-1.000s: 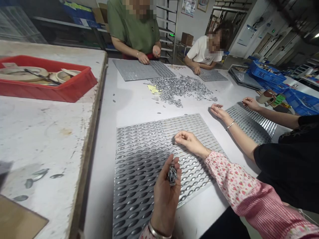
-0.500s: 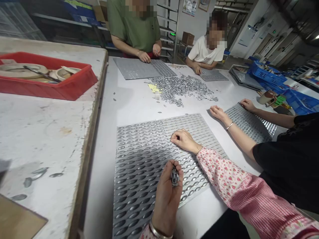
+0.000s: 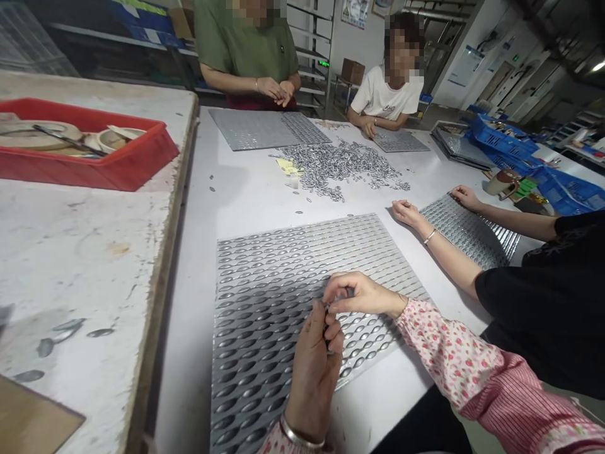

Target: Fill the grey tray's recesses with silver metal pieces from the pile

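My left hand (image 3: 312, 366) is curled over the near part of a grey metal tray (image 3: 265, 277) full of oval pockets, closed on a small bunch of silvery oval metal pieces that barely show between its fingers. My right hand (image 3: 362, 294), in a pink flowered sleeve, meets it from the right. Its fingertips are pinched at the top of the left hand's fingers. What the pinch holds is too small to see. Many pockets of the tray hold pieces; the near left ones look dark.
A heap of loose silvery pieces (image 3: 343, 165) lies at mid-table. A person in black at my right rests both hands by another tray (image 3: 467, 230). Two more people work at trays on the far side. A red bin (image 3: 118, 167) sits on the left bench.
My right hand left the tray's middle and came back to my left hand, pinching at its fingertips. My left hand closed further round the pieces. The person in green brought both hands together.
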Tool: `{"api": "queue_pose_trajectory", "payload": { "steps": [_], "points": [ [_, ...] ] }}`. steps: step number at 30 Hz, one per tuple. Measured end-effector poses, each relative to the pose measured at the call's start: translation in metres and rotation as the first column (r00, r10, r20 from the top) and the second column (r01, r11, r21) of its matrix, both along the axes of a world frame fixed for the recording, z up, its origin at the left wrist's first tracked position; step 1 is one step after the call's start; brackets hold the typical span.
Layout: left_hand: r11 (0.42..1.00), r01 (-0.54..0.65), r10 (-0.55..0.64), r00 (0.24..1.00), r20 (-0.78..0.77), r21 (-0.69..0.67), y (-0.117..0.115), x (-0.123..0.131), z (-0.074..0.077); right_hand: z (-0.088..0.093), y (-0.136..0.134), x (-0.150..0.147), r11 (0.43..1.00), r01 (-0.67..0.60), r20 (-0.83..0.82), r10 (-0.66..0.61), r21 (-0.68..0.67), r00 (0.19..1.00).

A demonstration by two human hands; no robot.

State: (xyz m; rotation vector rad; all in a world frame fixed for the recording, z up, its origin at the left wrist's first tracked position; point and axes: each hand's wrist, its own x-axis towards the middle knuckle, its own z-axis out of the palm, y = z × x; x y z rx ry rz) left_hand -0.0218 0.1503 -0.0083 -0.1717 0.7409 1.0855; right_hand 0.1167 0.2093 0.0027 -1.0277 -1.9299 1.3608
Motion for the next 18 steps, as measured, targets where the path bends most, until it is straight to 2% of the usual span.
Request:
{"api": "queue_pose_trajectory", "payload": {
  "steps": [2, 4, 7, 10, 11, 13, 16, 18],
  "points": [
    [1.0, 0.015, -0.014, 1.0, -0.011, 0.014, 0.0, 0.001, 0.0, 0.002, -0.003, -0.003, 0.994, 0.01, 0.008, -0.011, 0.113, 1.0],
    [1.0, 0.013, -0.012, 0.999, -0.033, 0.012, 0.0, 0.002, 0.001, 0.002, -0.008, -0.006, 0.988, 0.039, -0.001, -0.039, 0.15, 0.999],
    [0.997, -0.022, 0.017, 0.998, -0.066, -0.072, 0.001, 0.002, 0.005, -0.002, -0.007, -0.006, 0.989, 0.149, -0.118, -0.147, 0.015, 0.982],
    [0.995, -0.035, 0.03, 0.998, -0.052, -0.095, 0.003, 0.0, 0.009, -0.01, 0.01, -0.002, 0.944, 0.302, -0.248, -0.327, -0.133, 0.912],
    [0.996, -0.028, 0.025, 0.999, -0.036, -0.081, 0.003, 0.0, 0.01, -0.014, 0.02, 0.001, 0.929, 0.347, -0.231, -0.369, -0.13, 0.9],
    [0.997, -0.013, 0.014, 1.0, 0.003, -0.079, 0.004, -0.001, 0.011, -0.022, 0.04, 0.005, 0.912, 0.407, -0.095, -0.411, -0.059, 0.907],
    [0.989, 0.015, -0.002, 0.996, 0.094, -0.147, 0.004, -0.004, 0.012, -0.034, 0.064, 0.006, 0.916, 0.399, 0.109, -0.402, 0.049, 0.909],
    [0.984, 0.028, -0.002, 0.989, 0.148, -0.175, 0.004, -0.005, 0.012, -0.04, 0.072, 0.004, 0.913, 0.399, 0.166, -0.408, 0.085, 0.898]
  ]
}}
